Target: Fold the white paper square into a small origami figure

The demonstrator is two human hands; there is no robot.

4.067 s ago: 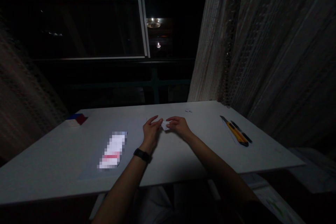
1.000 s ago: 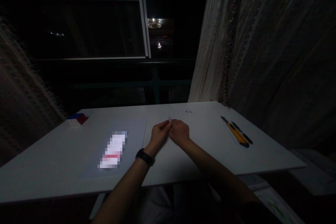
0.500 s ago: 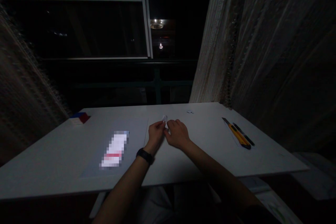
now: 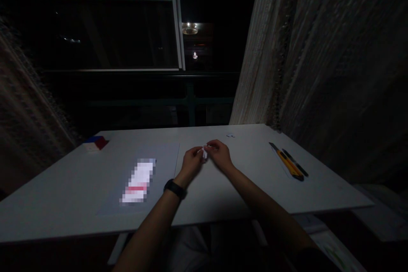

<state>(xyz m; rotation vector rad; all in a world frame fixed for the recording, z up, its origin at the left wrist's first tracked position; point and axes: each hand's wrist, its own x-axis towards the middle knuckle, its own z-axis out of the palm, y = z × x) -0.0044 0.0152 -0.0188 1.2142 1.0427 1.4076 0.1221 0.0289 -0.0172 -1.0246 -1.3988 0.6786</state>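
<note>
My left hand (image 4: 190, 162) and my right hand (image 4: 219, 153) meet over the middle of the white table (image 4: 255, 187). Both pinch a small white piece of folded paper (image 4: 204, 153) between their fingertips. The paper is tiny and mostly covered by my fingers. A dark watch (image 4: 174, 188) sits on my left wrist. The room is dim.
A yellow utility knife (image 4: 287, 164) and a black pen (image 4: 295, 162) lie at the right of the table. A blurred white card (image 4: 137, 180) rests on a large sheet at the left. A red and blue cube (image 4: 94, 143) sits at the far left corner. A curtain (image 4: 318, 63) hangs right, a dark window behind.
Both hands have kept working the small paper between their fingertips; it showed above the fingers half a second ago and now sits lower between them. The camera has shifted slightly.
</note>
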